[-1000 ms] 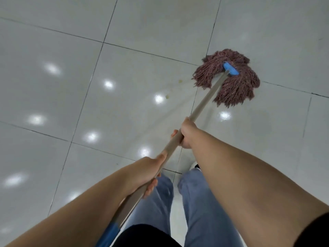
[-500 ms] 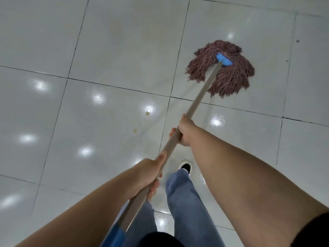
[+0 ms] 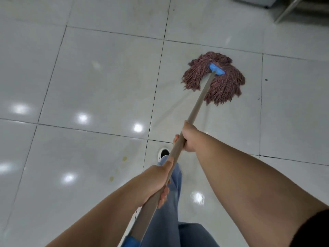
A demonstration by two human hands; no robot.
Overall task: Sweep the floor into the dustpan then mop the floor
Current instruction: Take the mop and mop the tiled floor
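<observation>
A mop with a reddish-brown string head [image 3: 226, 86] and a blue clamp [image 3: 216, 69] lies spread flat on the glossy white tiled floor [image 3: 99, 82], ahead and to the right of me. Its long beige handle [image 3: 199, 102] runs back toward me. My right hand [image 3: 189, 137] grips the handle at mid-length. My left hand [image 3: 155, 182] grips it lower down, near the blue end grip [image 3: 130, 241]. Two small yellowish spots [image 3: 124, 158] mark the tile left of my legs.
My legs in blue jeans [image 3: 169, 207] and one dark shoe [image 3: 163, 153] stand under the handle. A pale cabinet base and a metal leg [image 3: 284, 11] sit at the top right corner. Dark grout lines cross the floor, with small dark specks [image 3: 266, 79] right of the mop.
I have stepped forward: the floor tiles and yellowish spots slid toward me, and furniture came into view at top right. Both hands keep the same grip on the handle.
</observation>
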